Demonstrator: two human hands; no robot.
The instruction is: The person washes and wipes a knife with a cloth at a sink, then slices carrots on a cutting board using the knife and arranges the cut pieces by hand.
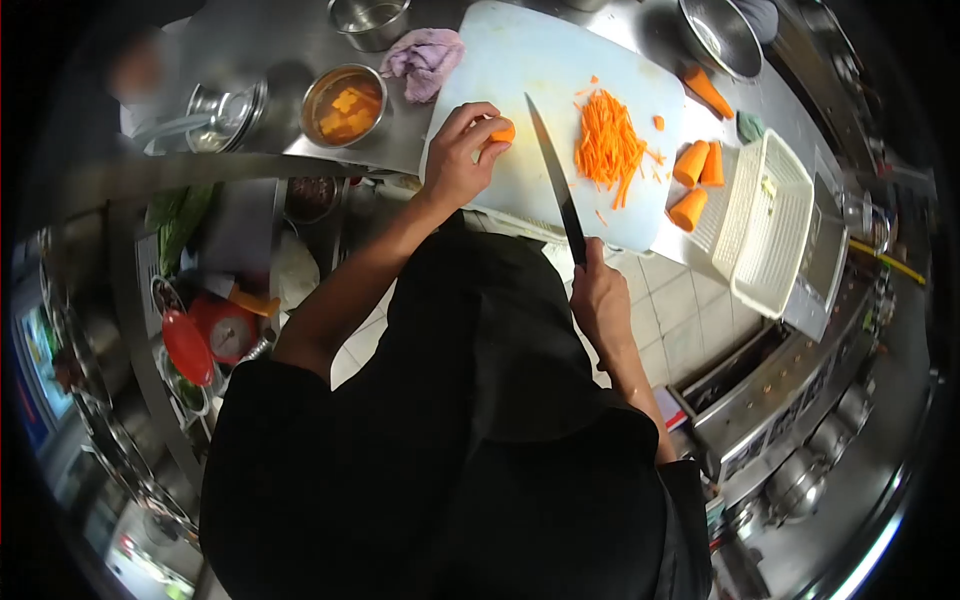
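Note:
My left hand [463,150] is closed on a short piece of carrot [504,131], held over the left part of the white cutting board [490,50]. The fingers hide part of that piece. In my right hand [601,300], at the board's near edge, is the handle of a long knife [556,180]. Its blade slants up and left across the board, tip a little right of the carrot piece and apart from it. A heap of carrot strips [608,140] lies right of the blade, with a few stray bits around it.
Several larger carrot pieces [690,163] and a whole carrot [708,92] lie right of the board, beside a white plastic basket [770,225]. To the left are a purple cloth [424,62] and a metal bowl [345,105] with carrot shapes in liquid. Another person stands far left.

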